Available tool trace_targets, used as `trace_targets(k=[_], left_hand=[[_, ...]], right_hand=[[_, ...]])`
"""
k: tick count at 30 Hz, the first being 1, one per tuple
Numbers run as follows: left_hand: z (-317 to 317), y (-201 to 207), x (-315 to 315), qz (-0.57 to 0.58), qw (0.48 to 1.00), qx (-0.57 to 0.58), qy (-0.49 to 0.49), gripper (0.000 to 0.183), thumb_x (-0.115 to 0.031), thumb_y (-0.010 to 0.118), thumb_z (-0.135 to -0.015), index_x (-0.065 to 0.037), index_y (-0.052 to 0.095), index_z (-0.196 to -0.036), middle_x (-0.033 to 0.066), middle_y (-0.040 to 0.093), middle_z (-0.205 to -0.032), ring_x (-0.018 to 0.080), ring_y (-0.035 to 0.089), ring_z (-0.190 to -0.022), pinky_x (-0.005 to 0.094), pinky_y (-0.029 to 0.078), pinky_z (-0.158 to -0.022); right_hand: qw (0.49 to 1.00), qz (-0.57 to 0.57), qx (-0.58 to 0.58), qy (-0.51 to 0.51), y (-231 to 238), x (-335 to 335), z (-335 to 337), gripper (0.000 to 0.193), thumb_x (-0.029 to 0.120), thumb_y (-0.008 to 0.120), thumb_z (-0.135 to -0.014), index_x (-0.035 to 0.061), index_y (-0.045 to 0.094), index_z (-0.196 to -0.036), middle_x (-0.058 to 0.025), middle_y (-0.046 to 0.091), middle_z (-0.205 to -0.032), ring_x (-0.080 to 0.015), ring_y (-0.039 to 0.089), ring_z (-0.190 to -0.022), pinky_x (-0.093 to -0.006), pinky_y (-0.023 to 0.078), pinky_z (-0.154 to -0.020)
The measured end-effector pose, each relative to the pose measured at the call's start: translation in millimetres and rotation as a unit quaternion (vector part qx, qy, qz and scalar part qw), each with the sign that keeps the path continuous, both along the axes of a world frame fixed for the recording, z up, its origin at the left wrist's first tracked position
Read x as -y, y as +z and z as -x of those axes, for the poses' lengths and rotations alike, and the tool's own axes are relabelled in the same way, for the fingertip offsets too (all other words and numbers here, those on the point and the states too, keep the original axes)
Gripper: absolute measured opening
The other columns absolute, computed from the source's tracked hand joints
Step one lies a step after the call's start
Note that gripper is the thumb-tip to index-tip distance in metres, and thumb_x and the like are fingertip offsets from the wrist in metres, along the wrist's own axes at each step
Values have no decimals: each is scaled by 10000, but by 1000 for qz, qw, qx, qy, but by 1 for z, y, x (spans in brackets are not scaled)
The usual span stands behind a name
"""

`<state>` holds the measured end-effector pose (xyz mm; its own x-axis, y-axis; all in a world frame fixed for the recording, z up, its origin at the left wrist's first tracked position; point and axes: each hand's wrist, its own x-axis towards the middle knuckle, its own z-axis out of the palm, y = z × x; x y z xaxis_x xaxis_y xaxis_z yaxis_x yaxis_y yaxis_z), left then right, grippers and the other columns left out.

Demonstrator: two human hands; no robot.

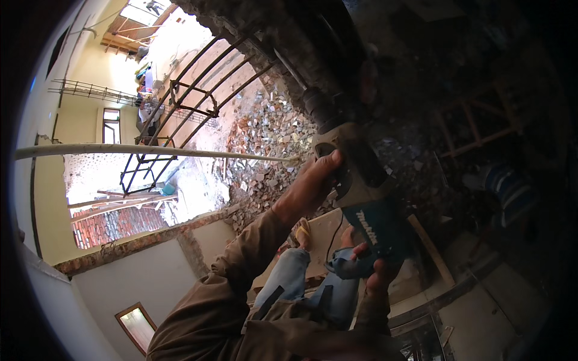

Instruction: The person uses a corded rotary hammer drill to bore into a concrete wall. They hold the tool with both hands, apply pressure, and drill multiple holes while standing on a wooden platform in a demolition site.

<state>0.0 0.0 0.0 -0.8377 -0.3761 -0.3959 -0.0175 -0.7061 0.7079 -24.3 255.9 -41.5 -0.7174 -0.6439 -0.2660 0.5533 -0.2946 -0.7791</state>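
Note:
A teal and grey rotary hammer drill (368, 195) is held out in front of me, its long metal bit (291, 69) angled up and to the left. The bit runs up beside a dark, rough broken edge of masonry (232, 18); shadow hides whether its tip touches. My left hand (314, 183) is closed around the side of the drill's front body, thumb on top. Lower down, my right hand (379, 274) grips the rear handle, with fingers near the trigger. A black cord (333, 237) hangs beside the handle.
Broken rubble (265, 135) covers the floor far below. A steel rebar cage (192, 99) slants at the upper left, above a pale pole (150, 152). My sandalled foot (303, 233) is beside a board (325, 228). Another person (149, 114) is far off. Deep shadow fills the right side.

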Motion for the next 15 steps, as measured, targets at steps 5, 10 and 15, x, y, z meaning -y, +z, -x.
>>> trace_targets(k=[5, 10, 15], left_hand=[[21, -8, 38, 31, 998, -25, 49, 532, -409, 592, -995, -43, 510, -1372, 90, 617, -1324, 192, 600, -1197, 343, 471, -1034], [19, -11, 47, 13, 997, -22, 75, 485, -401, 603, -994, -46, 546, -1320, 70, 648, -1212, 164, 621, -1095, 315, 495, -929], [11, -16, 17, 9, 999, 40, 1, 450, -409, 616, -987, -42, 591, -1245, 10, 659, -1043, 84, 609, -883, 235, 471, -706]], right_hand=[[999, 41, -9, 9, -16, 53, 25, 458, 368, 689, -901, -51, 589, -1054, -147, 642, -768, -256, 640, -640, -404, 541, -619], [1000, 3, 16, 16, -7, 55, 28, 498, 359, 717, -869, -52, 586, -1117, -148, 661, -797, -264, 664, -688, -383, 571, -648], [997, 24, 67, -31, -11, 26, 7, 590, 329, 756, -831, -60, 545, -1222, -178, 668, -899, -286, 683, -776, -395, 587, -664]])
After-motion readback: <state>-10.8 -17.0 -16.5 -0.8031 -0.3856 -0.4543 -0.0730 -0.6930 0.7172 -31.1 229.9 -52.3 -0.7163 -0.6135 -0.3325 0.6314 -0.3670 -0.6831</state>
